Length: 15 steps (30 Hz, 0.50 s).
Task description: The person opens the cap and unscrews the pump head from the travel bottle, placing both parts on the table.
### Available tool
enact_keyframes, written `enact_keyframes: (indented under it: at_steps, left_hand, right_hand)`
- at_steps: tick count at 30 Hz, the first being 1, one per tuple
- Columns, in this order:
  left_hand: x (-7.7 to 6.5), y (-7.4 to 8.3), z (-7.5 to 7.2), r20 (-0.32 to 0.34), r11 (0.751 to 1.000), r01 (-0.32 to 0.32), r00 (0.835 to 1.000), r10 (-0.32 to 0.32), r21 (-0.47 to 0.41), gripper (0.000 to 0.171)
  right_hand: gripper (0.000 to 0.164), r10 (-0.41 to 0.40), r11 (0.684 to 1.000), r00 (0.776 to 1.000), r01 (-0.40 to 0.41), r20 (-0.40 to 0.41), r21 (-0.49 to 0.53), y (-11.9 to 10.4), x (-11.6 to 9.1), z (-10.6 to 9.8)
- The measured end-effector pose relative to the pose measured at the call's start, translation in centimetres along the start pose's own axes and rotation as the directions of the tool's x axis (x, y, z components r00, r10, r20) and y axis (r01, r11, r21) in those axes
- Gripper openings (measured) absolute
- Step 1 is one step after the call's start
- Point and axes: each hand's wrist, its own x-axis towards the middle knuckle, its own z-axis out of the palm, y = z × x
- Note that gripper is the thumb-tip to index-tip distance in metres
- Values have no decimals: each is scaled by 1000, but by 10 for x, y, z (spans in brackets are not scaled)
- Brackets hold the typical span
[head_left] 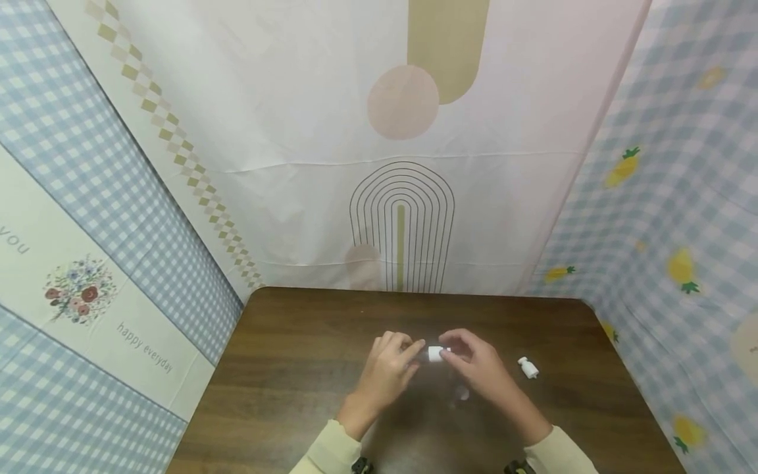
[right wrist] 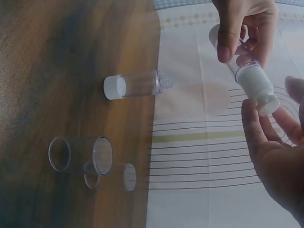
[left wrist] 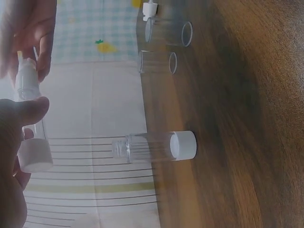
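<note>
My left hand (head_left: 387, 368) grips a clear bottle (left wrist: 32, 130) with a white base, its thumb along the side. On the bottle's neck sits a white pump top (right wrist: 256, 85), its nozzle toward my right hand (head_left: 476, 365). The right fingers curl round the pump top, touching it with their tips; in the right wrist view that thumb looks slightly apart from it. The bottle is held above the table. A second clear bottle (right wrist: 140, 85) stands upright on its white base, its threaded neck bare. A second white pump top (head_left: 528, 367) lies right of my right hand.
Two clear cylindrical covers (right wrist: 80, 154) stand on the brown wooden table (head_left: 284, 368), faint in the head view. Cloth with printed patterns hangs behind the table (head_left: 308, 217) and along both sides (head_left: 645, 217).
</note>
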Motion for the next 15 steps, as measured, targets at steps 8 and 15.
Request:
enact_keyframes:
  at_steps: [8,15]
  left_hand:
    - [3,5,1,-17,997,-41,999,42,65,43]
    - [4,8,1,-3,997,-44,999,44,63,41]
  right_hand:
    - [17,124,992,992,-124,13,8,-1,-4,3]
    - [16,108,993,994,-108,3,37,3,-4,4]
